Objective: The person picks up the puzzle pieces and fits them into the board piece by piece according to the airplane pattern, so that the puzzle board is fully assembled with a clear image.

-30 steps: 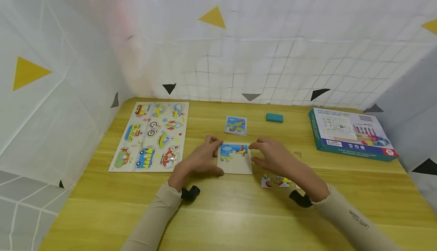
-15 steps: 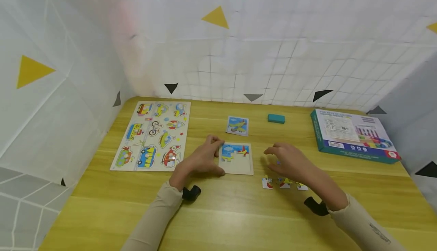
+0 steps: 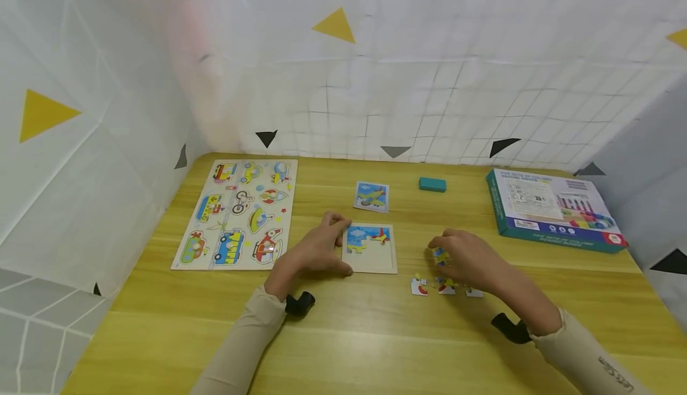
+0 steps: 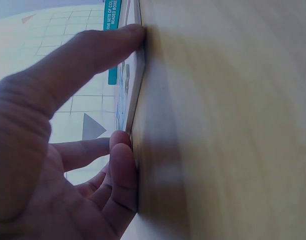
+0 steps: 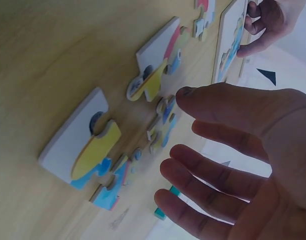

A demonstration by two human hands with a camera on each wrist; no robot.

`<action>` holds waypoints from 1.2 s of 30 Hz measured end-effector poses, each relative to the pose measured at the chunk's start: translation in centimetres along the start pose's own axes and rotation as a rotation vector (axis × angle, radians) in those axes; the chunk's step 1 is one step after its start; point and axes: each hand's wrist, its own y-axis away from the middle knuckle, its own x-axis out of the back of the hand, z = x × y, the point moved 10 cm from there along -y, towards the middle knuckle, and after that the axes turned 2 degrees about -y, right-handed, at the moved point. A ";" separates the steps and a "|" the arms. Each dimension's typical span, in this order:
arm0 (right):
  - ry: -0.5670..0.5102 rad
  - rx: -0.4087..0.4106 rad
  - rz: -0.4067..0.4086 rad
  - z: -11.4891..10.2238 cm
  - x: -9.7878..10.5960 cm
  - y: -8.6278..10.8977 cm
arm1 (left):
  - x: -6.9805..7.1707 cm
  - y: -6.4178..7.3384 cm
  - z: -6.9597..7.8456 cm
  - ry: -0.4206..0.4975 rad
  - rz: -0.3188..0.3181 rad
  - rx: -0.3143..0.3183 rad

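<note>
My left hand (image 3: 318, 249) holds the small wooden puzzle board (image 3: 378, 259) at its left side, thumb at the near corner and forefinger at the far one. Blue sky and red tail pieces fill the board's upper part; bare wood shows below. Over the loose pieces on the right hovers my right hand (image 3: 473, 259), fingers loosely bent and apart in the right wrist view. Its thumb tip overlaps a blue-and-yellow puzzle piece (image 5: 166, 122) there. Nearer me lie a piece with a red curve (image 3: 418, 287), a red-and-yellow piece (image 3: 447, 289) and a white-edged yellow piece (image 5: 80, 145).
Behind the board lies an airplane picture card (image 3: 371, 197), with a teal block (image 3: 432, 184) to its right. A large vehicle peg puzzle (image 3: 233, 216) covers the left of the table. A boxed bead set (image 3: 555, 210) stands at the right, before the sheeted wall.
My right hand has moved from the board's right edge out to the right, over the loose pieces. The left hand has stayed at the board.
</note>
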 end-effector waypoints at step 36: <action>-0.040 0.006 0.019 0.5 -0.2 -0.8 | 0.1 0.0 0.1 0.014 0.003 -0.011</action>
